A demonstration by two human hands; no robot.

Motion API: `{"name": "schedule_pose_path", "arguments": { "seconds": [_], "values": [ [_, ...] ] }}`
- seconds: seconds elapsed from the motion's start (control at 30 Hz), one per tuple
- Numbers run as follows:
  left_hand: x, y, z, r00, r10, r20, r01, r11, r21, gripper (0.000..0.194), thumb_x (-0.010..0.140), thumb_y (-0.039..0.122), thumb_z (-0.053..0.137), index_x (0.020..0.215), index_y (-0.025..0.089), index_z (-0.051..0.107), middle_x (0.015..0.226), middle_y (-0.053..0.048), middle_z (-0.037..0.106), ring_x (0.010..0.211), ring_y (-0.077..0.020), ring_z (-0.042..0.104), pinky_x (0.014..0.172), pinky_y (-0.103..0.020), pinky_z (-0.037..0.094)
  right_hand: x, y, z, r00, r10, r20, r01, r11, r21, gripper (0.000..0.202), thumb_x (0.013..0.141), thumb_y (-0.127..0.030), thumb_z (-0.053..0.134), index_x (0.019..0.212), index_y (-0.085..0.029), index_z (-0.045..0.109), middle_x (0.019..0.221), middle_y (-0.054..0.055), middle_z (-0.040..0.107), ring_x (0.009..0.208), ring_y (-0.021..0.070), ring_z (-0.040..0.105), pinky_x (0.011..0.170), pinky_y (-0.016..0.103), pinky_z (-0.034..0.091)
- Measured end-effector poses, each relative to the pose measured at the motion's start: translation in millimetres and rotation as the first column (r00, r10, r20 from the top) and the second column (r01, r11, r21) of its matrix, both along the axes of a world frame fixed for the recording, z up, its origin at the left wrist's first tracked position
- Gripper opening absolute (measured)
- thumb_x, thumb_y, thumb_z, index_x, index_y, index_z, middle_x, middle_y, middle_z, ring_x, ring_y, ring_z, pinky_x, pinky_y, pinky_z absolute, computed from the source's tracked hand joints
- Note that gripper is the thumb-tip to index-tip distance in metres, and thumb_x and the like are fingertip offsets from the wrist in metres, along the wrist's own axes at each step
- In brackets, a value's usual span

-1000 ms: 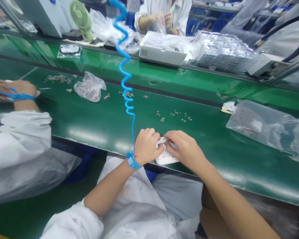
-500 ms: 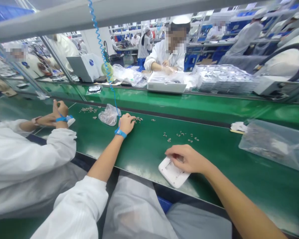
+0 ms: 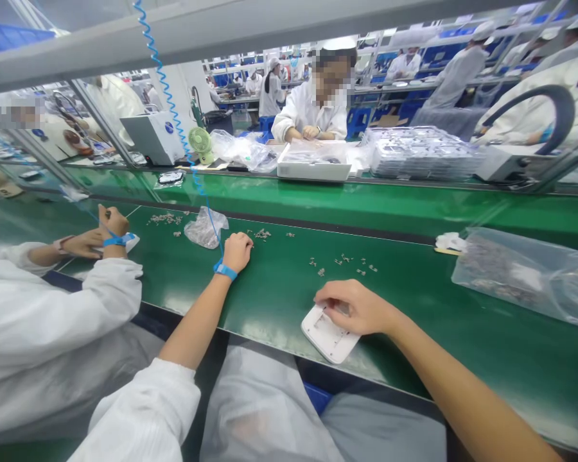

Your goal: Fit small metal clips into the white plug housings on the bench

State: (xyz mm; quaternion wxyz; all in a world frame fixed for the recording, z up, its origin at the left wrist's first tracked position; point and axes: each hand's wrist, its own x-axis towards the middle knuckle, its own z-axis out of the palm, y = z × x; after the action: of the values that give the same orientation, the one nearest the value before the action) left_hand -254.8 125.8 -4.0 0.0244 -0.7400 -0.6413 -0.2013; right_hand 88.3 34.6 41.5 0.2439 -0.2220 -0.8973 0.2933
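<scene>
Nearest us, at the front edge of the green work surface [image 3: 270, 301], lies our landmark, the white, rounded-square plastic housing [image 3: 328, 340]. Our right hand [image 3: 359, 308] bends over its far right side, thumb and fingers curled against it; whether they pinch anything, we cannot tell. Beyond the housing and to its left, our left hand [image 3: 237, 252], with a blue wrist strap [image 3: 225, 270], rests on the surface with its fingers curled, just beside a pile of small silvery metal parts [image 3: 262, 235]; we cannot tell if it grasps one. Straight beyond the housing we see a few scattered metal parts [image 3: 345, 258]. Farther off, a small clear plastic bag [image 3: 203, 230] sits to its left and a large clear plastic bag [image 3: 515, 273] to its right. Farthest, beyond the housing, stand a white open box [image 3: 313, 169] and stacked silvery trays [image 3: 421, 154].
</scene>
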Motion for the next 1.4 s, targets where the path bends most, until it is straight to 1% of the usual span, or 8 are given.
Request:
{"name": "schedule_pose_path", "arguments": {
  "seconds": [0.17, 0.37, 0.6, 0.83, 0.97, 1.1, 1.27, 1.4],
  "values": [
    [22.4, -33.9, -6.4, 0.989, -0.148, 0.016, 0.148, 0.989, -0.012, 0.01, 0.092, 0.019, 0.056, 0.091, 0.021, 0.066, 0.103, -0.006, 0.066, 0.102, -0.0224, 0.056, 0.086, -0.037, 0.041, -9.6, 16.9, 15.2, 0.992, -0.069, 0.102, 0.096, 0.952, -0.291, 0.016, 0.088, -0.028, 0.059, 0.096, -0.019, 0.069, 0.082, 0.003, 0.074, 0.072, 0.0152, 0.067, 0.067, 0.025, 0.051],
    [39.7, -42.2, -9.5, 0.974, -0.219, 0.067, 0.22, 0.975, -0.021, 0.012, 0.093, 0.022, 0.056, 0.099, 0.02, 0.066, 0.101, -0.005, 0.066, 0.1, -0.0217, 0.057, 0.087, -0.038, 0.043, -89.7, 75.9, 28.9, 0.9, -0.239, 0.364, 0.223, 0.971, 0.085, 0.015, 0.088, -0.014, 0.058, 0.092, -0.018, 0.071, 0.091, 0.003, 0.074, 0.084, 0.015, 0.066, 0.079, 0.025, 0.048],
    [28.8, -31.9, -14.3, 0.978, -0.171, 0.119, 0.166, 0.985, 0.054, 0.028, 0.089, 0.005, 0.045, 0.098, 0.018, 0.069, 0.099, -0.009, 0.065, 0.099, -0.0231, 0.057, 0.09, -0.04, 0.048, -209.3, 156.3, 27.6, 0.811, -0.389, 0.437, 0.333, 0.921, 0.201, 0.024, 0.097, -0.029, 0.058, 0.115, -0.013, 0.064, 0.121, 0.012, 0.064, 0.11, 0.0235, 0.062, 0.095, 0.043, 0.052],
    [20.8, -26.1, -20.5, 0.965, -0.177, 0.193, 0.155, 0.98, 0.126, 0.033, 0.086, -0.002, 0.046, 0.094, 0.019, 0.07, 0.095, -0.008, 0.069, 0.091, -0.0205, 0.061, 0.086, -0.035, 0.053, -234.7, 165.3, 39.7, 0.809, -0.345, 0.476, 0.279, 0.938, 0.207, 0.026, 0.096, -0.034, 0.061, 0.113, -0.014, 0.064, 0.115, 0.009, 0.066, 0.101, 0.0201, 0.065, 0.088, 0.04, 0.056],
    [11.9, -27.5, -17.0, 0.938, -0.191, 0.291, 0.169, 0.981, 0.099, 0.033, 0.086, -0.001, 0.046, 0.094, 0.019, 0.071, 0.095, -0.006, 0.071, 0.094, -0.0189, 0.063, 0.09, -0.035, 0.053, -186.1, 135.9, 66.2, 0.866, -0.395, 0.306, 0.335, 0.913, 0.231, 0.018, 0.099, -0.019, 0.05, 0.109, -0.014, 0.064, 0.116, 0.01, 0.067, 0.109, 0.0198, 0.061, 0.097, 0.034, 0.048],
    [9.6, -29.1, -6.2, 0.921, -0.15, 0.36, 0.116, 0.987, 0.113, 0.036, 0.087, 0.002, 0.041, 0.098, 0.019, 0.071, 0.099, -0.007, 0.069, 0.095, -0.0193, 0.064, 0.091, -0.037, 0.054, -90.4, 49.9, 67.8, 0.86, -0.508, -0.045, 0.506, 0.838, 0.205, 0.016, 0.1, -0.023, 0.047, 0.103, -0.017, 0.061, 0.104, 0.008, 0.068, 0.095, 0.0182, 0.063, 0.086, 0.03, 0.049],
    [70.7, -49.7, 21.3, 0.892, -0.284, 0.351, 0.234, 0.956, 0.179, 0.025, 0.094, 0.023, 0.053, 0.114, 0.022, 0.068, 0.116, -0.008, 0.065, 0.111, -0.0216, 0.06, 0.1, -0.039, 0.049, -6.0, -92.6, -8.7, 0.567, -0.753, -0.334, 0.771, 0.628, -0.105, 0.007, 0.095, -0.027, 0.059, 0.1, -0.023, 0.062, 0.086, 0.004, 0.067, 0.072, 0.0164, 0.063, 0.064, 0.028, 0.052],
    [139.2, -67.1, 41.3, 0.646, -0.751, 0.136, 0.759, 0.652, -0.007, 0.04, 0.091, 0.04, 0.065, 0.129, 0.027, 0.062, 0.135, -0.008, 0.06, 0.132, -0.0272, 0.046, 0.111, -0.045, 0.035, 0.0, -153.3, -54.9, 0.449, -0.832, -0.327, 0.827, 0.525, -0.202, 0.006, 0.093, -0.024, 0.062, 0.097, -0.024, 0.066, 0.09, 0.005, 0.07, 0.074, 0.0176, 0.066, 0.067, 0.03, 0.056]
  ]
}}
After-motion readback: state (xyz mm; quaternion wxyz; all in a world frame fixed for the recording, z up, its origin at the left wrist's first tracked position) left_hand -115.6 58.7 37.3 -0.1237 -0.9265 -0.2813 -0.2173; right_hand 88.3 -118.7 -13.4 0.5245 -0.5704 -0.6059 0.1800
